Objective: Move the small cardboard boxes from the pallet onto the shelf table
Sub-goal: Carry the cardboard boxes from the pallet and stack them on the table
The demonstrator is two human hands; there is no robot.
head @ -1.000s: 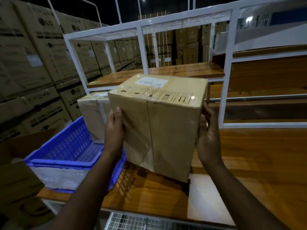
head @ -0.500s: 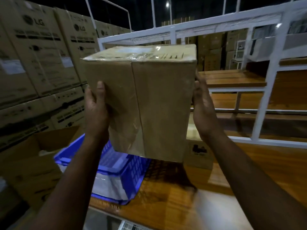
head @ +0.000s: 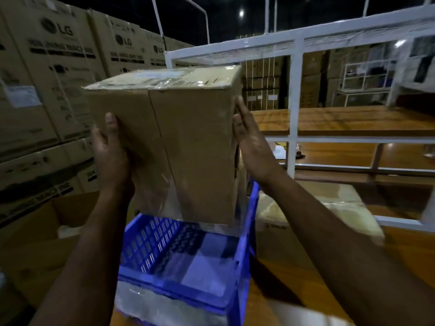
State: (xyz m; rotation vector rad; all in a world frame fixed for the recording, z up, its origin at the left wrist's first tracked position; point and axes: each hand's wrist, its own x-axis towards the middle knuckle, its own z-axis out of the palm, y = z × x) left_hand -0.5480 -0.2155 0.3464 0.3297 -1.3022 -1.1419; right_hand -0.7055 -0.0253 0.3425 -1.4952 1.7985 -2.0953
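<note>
We hold box [head: 179, 142] in air between both palms, squeezed from sides so it can't slip. Left hand [head: 110, 151]: thumb on front face, fingers hidden behind. Right hand [head: 250, 140]: fingers straight, together, flat on right side. Crate [head: 188, 260] below fingertips, shelf [head: 334, 118] beyond right fingers: likely drop spot.

LG branding on the stacked cartons

The big cartons [head: 54, 74] at left carry the "LG" logo; the bold lines under it are too blurred to read. The label atop the held box [head: 164, 76] is illegible.
</note>
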